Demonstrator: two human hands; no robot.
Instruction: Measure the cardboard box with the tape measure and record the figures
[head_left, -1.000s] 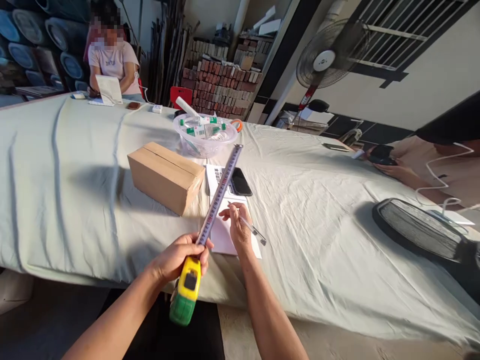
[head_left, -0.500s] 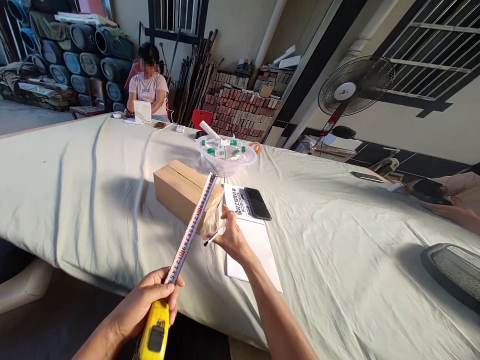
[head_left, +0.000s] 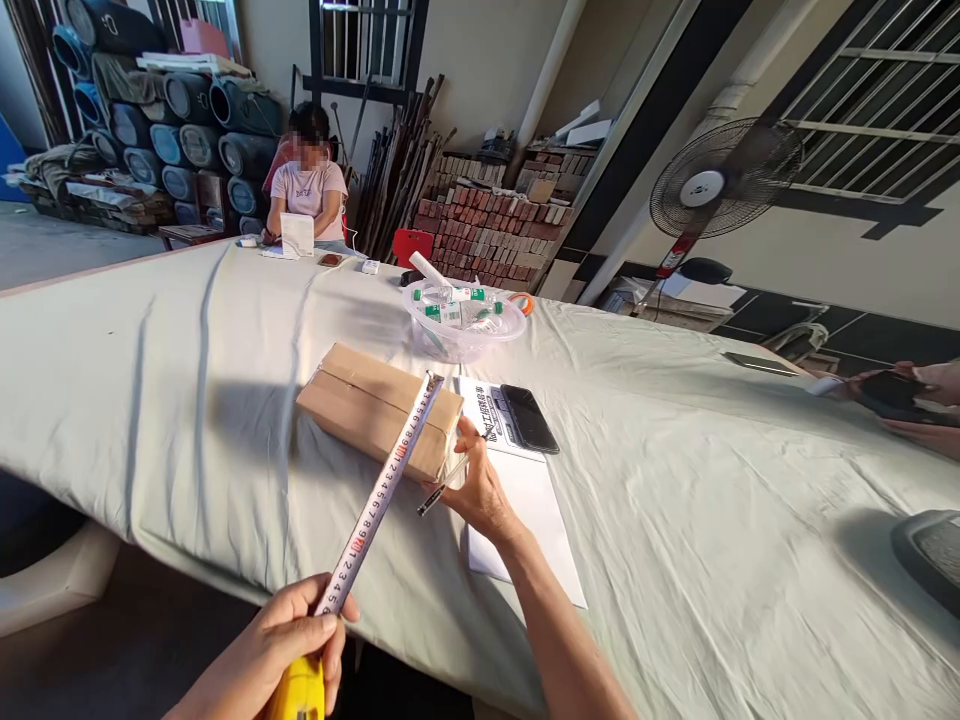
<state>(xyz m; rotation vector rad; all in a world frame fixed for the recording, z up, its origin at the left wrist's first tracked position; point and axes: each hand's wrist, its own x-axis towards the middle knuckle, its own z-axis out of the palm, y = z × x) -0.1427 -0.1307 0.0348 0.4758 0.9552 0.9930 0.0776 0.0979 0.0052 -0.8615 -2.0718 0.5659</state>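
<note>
My left hand [head_left: 289,635] is closed around a yellow tape measure [head_left: 301,690], with a thumb on its blade. The pulled-out blade [head_left: 375,505] slants up and away, its tip above the right part of a brown cardboard box [head_left: 360,395]. At the box's right end, my right hand [head_left: 484,492] has fingers and thumb against it, and a pen [head_left: 435,495] is tucked in that hand, tip pointing left. Partly under my right forearm lie white sheets [head_left: 529,510], with a printed page [head_left: 487,405] above them and a black smartphone [head_left: 529,418] on its edge.
Behind the box is a clear plastic basin [head_left: 465,345] with bottles, beside an orange ring [head_left: 523,303]. A person [head_left: 309,190] sits at the far side of the cloth-covered table [head_left: 675,520]; another person's hand [head_left: 862,388] is at the right. A fan [head_left: 701,188] stands behind.
The box has turned and sits flatter, its top now more visible, with my right hand at its end. The tape case has dropped lower in view, and the whole view has shifted slightly.
</note>
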